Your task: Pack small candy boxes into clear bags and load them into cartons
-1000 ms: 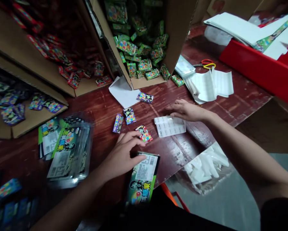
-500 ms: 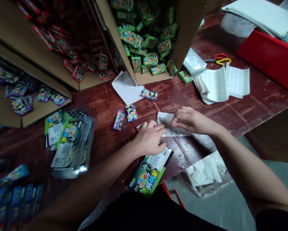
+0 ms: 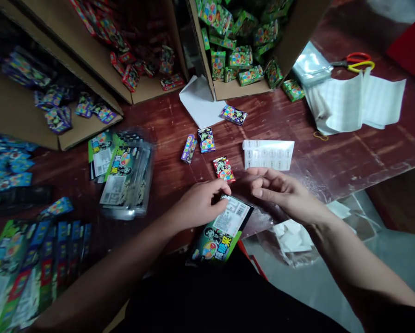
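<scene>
My left hand (image 3: 202, 203) bends its thumb and forefinger together at the upper edge of a green-and-black printed package (image 3: 210, 243) with a white barcode label, which lies at the table's front edge. To the right, my right hand (image 3: 281, 192) is raised with curled fingers, thumb close to the fingertips; anything small between them cannot be made out. Just beyond it lies a white sheet of round stickers (image 3: 269, 155). A small red candy box (image 3: 224, 169) sits beyond my left fingers, with purple boxes (image 3: 206, 140) farther back.
Cardboard cartons of green boxes (image 3: 241, 56), red boxes (image 3: 131, 77) and purple boxes (image 3: 58, 119) stand along the back. Clear printed packs (image 3: 124, 178) are stacked at left. Scissors (image 3: 360, 66) and paper strips (image 3: 342, 104) lie at right. A bag of white scraps (image 3: 292, 238) hangs below the edge.
My right hand has left the sticker sheet and come nearer to me. My left hand has moved off the sheet onto the package edge, uncovering the red box. The view has shifted.
</scene>
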A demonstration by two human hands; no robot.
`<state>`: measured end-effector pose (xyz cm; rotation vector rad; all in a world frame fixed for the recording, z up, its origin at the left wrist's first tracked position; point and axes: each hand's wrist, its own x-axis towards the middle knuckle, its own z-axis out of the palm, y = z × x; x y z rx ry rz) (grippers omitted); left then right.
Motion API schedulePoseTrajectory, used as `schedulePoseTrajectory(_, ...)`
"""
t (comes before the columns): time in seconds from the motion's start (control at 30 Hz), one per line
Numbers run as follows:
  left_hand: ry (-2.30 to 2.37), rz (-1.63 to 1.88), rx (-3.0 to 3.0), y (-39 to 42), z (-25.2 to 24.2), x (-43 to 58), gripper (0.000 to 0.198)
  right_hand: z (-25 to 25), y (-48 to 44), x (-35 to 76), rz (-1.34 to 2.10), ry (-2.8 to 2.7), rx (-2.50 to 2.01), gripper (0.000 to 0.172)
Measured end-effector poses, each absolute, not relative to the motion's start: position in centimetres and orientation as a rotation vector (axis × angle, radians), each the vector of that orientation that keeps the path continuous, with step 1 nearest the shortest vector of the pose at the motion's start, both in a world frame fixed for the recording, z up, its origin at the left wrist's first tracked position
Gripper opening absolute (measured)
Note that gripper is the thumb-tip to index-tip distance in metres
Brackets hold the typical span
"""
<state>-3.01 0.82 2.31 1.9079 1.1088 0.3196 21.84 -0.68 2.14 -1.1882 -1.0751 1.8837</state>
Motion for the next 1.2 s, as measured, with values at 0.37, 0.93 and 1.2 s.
schedulePoseTrajectory(0.37,1.168,0.403,1.639,-1.6,0.9,-5.3,0.016,-0.4,-2.5,16.9,1.782,-1.25,-1.218,0.057)
schedulePoseTrajectory(0.93,1.084,0.694,1.353,-4.2,0.3,-8.6,0.028,0.4,-5.1,13.1,0.905,-2.217,-1.232,0.079)
schedulePoseTrajectory(1.2,1.445,1.461,0.773,-4.4,1.1,-17.0,0.049,-0.4,-6.0,11.3,1.044,-1.449,-1.164,0.082)
